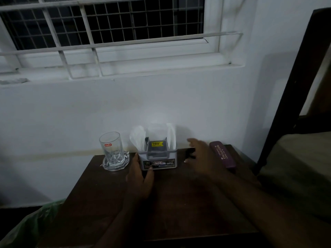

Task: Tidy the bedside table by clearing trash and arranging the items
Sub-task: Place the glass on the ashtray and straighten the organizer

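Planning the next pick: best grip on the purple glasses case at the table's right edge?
Pinch the purple glasses case across its narrow width at mid-length, coming from above. It lies flat and long, its sides free; the right hand hovers just left.

Worktop dark wood, dull sheen; tumbler clear glass; napkins white paper; spectacle case matt maroon.

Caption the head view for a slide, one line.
Left hand holds the tissue holder on the dark table, right hand open beside the glasses case.
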`<state>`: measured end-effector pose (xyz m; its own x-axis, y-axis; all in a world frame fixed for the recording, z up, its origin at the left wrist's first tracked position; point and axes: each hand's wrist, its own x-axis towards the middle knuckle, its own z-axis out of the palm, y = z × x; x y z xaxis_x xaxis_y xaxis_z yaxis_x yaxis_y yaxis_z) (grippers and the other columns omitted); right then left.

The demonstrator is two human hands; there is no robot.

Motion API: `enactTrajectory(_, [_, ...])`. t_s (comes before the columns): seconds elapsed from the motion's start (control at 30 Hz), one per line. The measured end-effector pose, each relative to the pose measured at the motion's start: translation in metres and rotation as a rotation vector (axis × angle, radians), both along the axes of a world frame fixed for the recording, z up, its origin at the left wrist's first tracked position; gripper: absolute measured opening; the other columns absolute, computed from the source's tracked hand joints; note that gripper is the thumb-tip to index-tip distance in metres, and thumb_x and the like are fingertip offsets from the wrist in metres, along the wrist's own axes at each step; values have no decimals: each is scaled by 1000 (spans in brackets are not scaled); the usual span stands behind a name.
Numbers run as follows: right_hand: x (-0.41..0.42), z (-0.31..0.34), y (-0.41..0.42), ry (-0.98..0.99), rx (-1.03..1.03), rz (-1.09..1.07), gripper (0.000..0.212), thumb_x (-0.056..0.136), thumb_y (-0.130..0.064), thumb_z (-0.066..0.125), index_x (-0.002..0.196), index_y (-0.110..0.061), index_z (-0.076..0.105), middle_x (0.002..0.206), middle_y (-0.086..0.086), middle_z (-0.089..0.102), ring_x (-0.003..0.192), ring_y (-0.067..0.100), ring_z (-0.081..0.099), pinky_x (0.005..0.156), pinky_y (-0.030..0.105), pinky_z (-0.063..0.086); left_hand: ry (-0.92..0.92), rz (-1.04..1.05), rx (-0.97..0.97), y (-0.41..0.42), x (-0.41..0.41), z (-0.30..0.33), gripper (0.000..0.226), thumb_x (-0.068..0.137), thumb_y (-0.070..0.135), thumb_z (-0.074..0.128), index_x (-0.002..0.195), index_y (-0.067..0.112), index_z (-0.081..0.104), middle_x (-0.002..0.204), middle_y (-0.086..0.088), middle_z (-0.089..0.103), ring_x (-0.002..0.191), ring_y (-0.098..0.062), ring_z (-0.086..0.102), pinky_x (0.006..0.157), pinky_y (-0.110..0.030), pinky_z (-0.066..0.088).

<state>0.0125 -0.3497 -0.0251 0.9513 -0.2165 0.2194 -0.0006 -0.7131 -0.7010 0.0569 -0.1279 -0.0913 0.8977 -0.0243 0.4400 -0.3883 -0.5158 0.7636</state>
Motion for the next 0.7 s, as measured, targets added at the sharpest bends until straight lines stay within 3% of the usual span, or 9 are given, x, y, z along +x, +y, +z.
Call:
enactTrajectory(0.1, [-4, 11, -49, -38, -225, -244, 56, 79, -23, 71, 132, -20, 54, 137, 6, 51, 124, 24, 50, 103, 41, 45, 25, 9, 6, -1, 1, -2, 70, 91, 26, 61, 149, 13, 26, 154, -6, 36, 139, -18, 35, 109, -28, 25])
enactTrajectory(0.17, [-8, 8, -72, 68, -239, -384, 62, 77, -40, 72, 133, -22, 51, 136, 7, 50, 124, 29, 48, 101, 44, 45, 16, 15, -1, 0, 2, -3, 69, 91, 27, 62, 149, 16, 26, 153, -3, 38, 135, -12, 35, 108, -27, 25])
enactTrajectory(0.27, [-10, -4, -88, 246, -277, -408, 75, 73, -54, 73, 134, -18, 48, 133, 11, 52, 122, 31, 50, 98, 43, 46, 6, 13, -7, -1, 3, -3, 68, 90, 28, 61, 148, 23, 26, 147, 6, 41, 128, -3, 35, 106, -26, 26])
enactTrajectory(0.37, [-5, -12, -94, 282, -253, -398, 75, 73, -56, 73, 132, -14, 50, 128, 13, 55, 114, 30, 55, 93, 39, 49, -20, -5, -36, -2, 1, -1, 63, 88, 31, 61, 142, 32, 28, 130, 22, 42, 118, 7, 37, 102, -25, 30])
enactTrajectory(0.57, [-1, -18, -93, 248, -233, -403, 75, 71, -55, 74, 130, -15, 52, 126, 12, 56, 112, 29, 56, 84, 33, 46, -42, -2, -11, -1, 0, 1, 64, 90, 23, 63, 146, 18, 32, 146, 0, 47, 125, -2, 37, 105, -26, 29])
enactTrajectory(0.7, [0, -20, -91, 219, -256, -399, 72, 71, -55, 74, 127, -15, 54, 123, 12, 57, 107, 29, 57, 76, 31, 41, -25, -31, -9, 0, 0, 3, 62, 90, 23, 62, 145, 14, 34, 146, -4, 48, 133, -18, 44, 112, -39, 36])
